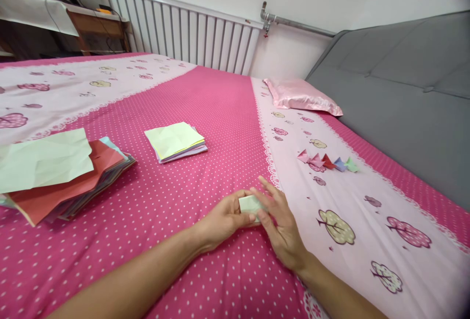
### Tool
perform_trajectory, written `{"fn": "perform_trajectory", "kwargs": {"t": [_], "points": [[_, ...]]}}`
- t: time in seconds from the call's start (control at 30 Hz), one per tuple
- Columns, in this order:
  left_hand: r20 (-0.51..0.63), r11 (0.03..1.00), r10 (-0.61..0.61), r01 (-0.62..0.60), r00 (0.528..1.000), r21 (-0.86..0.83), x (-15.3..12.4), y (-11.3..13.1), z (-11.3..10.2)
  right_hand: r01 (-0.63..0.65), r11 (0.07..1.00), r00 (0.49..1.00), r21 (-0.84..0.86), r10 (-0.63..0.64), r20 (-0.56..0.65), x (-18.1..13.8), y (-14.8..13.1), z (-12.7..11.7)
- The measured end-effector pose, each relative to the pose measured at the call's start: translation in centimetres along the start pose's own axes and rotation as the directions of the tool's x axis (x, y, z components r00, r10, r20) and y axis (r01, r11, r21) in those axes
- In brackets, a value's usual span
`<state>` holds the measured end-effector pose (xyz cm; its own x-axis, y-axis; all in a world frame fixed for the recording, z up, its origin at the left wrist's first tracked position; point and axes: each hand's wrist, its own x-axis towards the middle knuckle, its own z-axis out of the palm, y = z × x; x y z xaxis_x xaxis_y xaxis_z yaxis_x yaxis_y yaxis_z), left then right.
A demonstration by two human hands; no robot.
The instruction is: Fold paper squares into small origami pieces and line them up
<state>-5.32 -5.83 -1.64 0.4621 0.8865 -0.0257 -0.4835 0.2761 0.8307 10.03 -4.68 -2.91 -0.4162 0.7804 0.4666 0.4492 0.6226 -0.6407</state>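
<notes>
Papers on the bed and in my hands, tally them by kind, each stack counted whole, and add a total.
Large paper stack: 1
Small paper stack: 1
Folded pieces in the row: 5
Held paper piece: 1
Total: 8

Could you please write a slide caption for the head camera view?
Left hand holding pale green paper, right hand at its edge, over a pink bedspread with paper stacks and folded shapes.

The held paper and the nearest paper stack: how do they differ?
The held paper looks smaller than the paper stack. The held paper sits between left hand and right hand; the paper stack lies on the bed. The paper stack shows yellow and purple edges; the held paper shows neither. Both show pale green.
</notes>
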Motion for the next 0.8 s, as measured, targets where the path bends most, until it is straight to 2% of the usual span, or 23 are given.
{"fn": "perform_trajectory", "kwargs": {"t": [0.1, 0.17, 0.33, 0.5, 0.67, 0.8], "points": [[-0.037, 0.996, -0.002, 0.006, 0.999, 0.088, 0.10, -0.44, -0.30, -0.156, 0.969, 0.972, 0.192, 0.185, -0.144, 0.00, 0.36, 0.07], [-0.042, 0.987, 0.009, -0.003, 0.999, 0.159, 0.12, -0.55, -0.54, -0.217, 0.938, 0.956, 0.271, 0.260, -0.137, 0.08, 0.51, 0.02], [-0.017, 0.927, 0.017, -0.009, 1.000, 0.374, 0.02, -0.58, -1.00, -0.279, 0.878, 0.944, 0.389, 0.325, -0.056, 0.29, 0.30, -0.12], [0.002, 0.909, 0.017, -0.016, 1.000, 0.415, -0.12, -0.50, -0.93, -0.342, 0.805, 0.929, 0.485, 0.369, 0.042, 0.31, 0.02, -0.11], [-0.024, 0.884, -0.001, 0.012, 1.000, 0.467, -0.14, -0.49, -0.85, -0.339, 0.817, 0.925, 0.466, 0.380, 0.007, 0.39, -0.01, -0.32], [-0.066, 0.824, -0.126, 0.141, 0.990, 0.549, -0.07, -0.72, -0.99, -0.360, 0.807, 0.911, 0.469, 0.413, -0.010, 0.44, 0.10, -0.46]]}}
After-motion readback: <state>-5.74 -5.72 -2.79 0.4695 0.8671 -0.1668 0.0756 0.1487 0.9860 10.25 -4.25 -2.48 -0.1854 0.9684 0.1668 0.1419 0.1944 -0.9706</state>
